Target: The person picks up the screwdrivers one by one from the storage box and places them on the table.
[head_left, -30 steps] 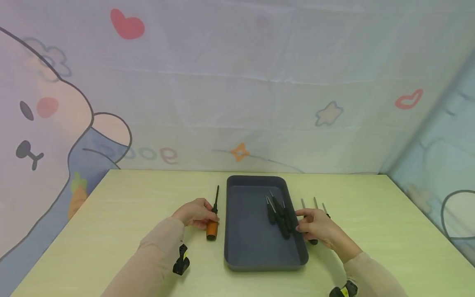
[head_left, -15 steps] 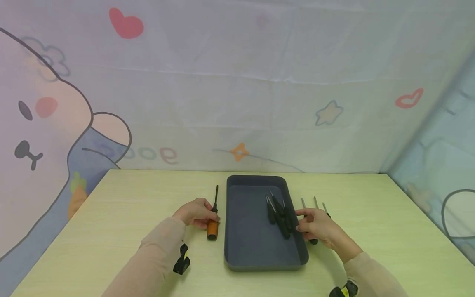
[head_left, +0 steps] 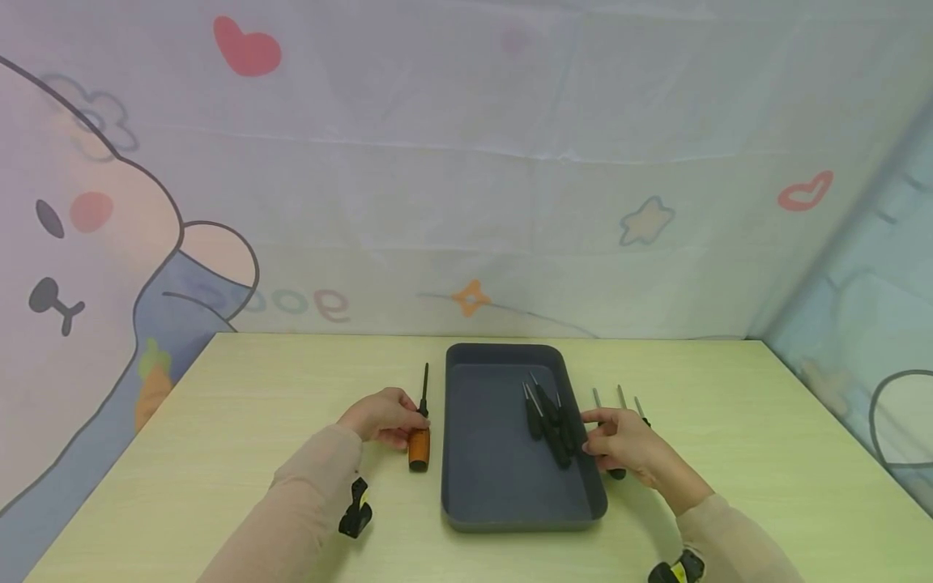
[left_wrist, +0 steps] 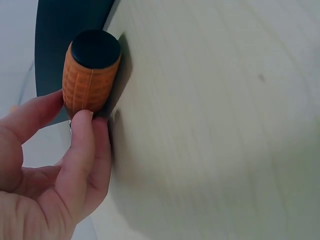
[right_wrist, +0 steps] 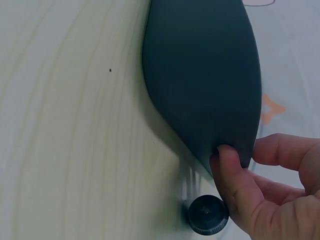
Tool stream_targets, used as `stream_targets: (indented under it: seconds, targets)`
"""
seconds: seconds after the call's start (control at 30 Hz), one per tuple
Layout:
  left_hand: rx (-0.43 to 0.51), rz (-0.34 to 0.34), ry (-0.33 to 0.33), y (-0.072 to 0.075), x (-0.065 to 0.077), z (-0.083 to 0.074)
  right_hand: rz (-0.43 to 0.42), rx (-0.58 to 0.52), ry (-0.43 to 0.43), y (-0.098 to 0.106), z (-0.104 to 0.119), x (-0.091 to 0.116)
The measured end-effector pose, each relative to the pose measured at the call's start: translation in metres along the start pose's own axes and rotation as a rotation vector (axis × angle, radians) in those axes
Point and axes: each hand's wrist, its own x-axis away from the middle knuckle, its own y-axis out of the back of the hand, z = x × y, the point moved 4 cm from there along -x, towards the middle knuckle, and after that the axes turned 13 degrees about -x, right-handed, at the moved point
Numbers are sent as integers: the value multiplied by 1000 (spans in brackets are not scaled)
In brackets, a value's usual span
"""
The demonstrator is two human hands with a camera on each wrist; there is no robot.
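My left hand (head_left: pixel 388 418) pinches a screwdriver with an orange, black-capped handle (head_left: pixel 419 450) near its neck, left of a dark grey tray (head_left: pixel 488 518). In the left wrist view the ribbed handle (left_wrist: pixel 90 85) points at the camera, thumb and fingers about its lower end. At the tray's right wall my right hand (head_left: pixel 621 442) pinches the rim, the wall (right_wrist: pixel 200 75) between its digits in the right wrist view. Several black-handled screwdrivers (head_left: pixel 548 425) lie inside the tray's right half.
Right of the tray, three metal shafts (head_left: pixel 621 395) stick out beyond my right hand, which hides most of their handles. One black handle end (right_wrist: pixel 207 215) shows just below that hand. A printed cloth (head_left: pixel 466 162) hangs behind the pale wooden table (head_left: pixel 291 364).
The orange-handled screwdriver's butt end has shifted slightly to the right under my left hand. My right hand stays at the tray's rim.
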Motion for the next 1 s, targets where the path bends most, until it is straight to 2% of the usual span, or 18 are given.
stream_targets:
  seconds: [0.27, 0.4, 0.7, 1.0]
  targets:
    - [-100, -39, -16, 11, 6, -5, 4, -1, 1, 0, 0, 0]
    - [-107, -37, -48, 17, 10, -11, 4, -1, 3, -1, 1, 1]
    - [-32, -1, -107, 25, 11, -20, 0, 8, 0, -2, 2, 1]
    - [77, 55, -152, 21, 14, -33, -1, -3, -1, -2, 2, 1]
